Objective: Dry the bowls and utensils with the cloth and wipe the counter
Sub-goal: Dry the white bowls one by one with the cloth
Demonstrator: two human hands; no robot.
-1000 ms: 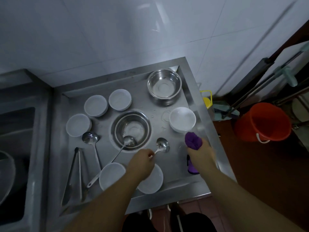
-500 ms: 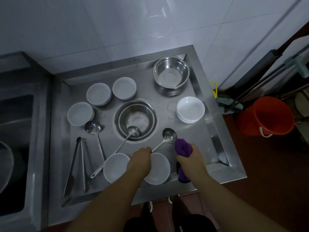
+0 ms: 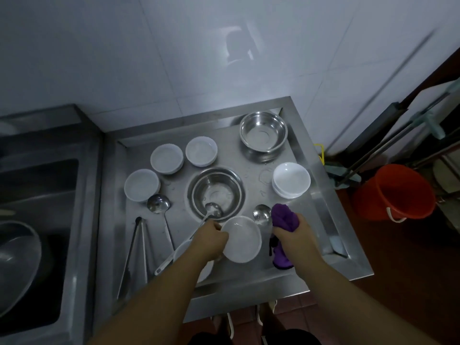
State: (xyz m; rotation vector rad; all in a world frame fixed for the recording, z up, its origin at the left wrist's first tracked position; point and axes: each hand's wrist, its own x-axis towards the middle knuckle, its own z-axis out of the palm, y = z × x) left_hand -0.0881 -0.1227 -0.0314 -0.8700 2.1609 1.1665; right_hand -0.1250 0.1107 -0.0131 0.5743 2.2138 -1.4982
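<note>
My left hand grips the rim of a white bowl and holds it tilted above the steel counter. My right hand holds a bunched purple cloth just right of that bowl. A ladle lies between bowl and cloth. Another ladle rests in the middle steel bowl. A third ladle and tongs lie at the left. A white bowl sits partly under my left forearm.
Three white bowls stand at the back left, stacked white bowls at the right, a steel bowl in the back corner. A sink with a steel basin lies left. An orange bucket and mop handles stand on the floor right.
My left hand let go of the ladle, took the front white bowl by its rim and lifted it. My right hand with the cloth came in beside the bowl.
</note>
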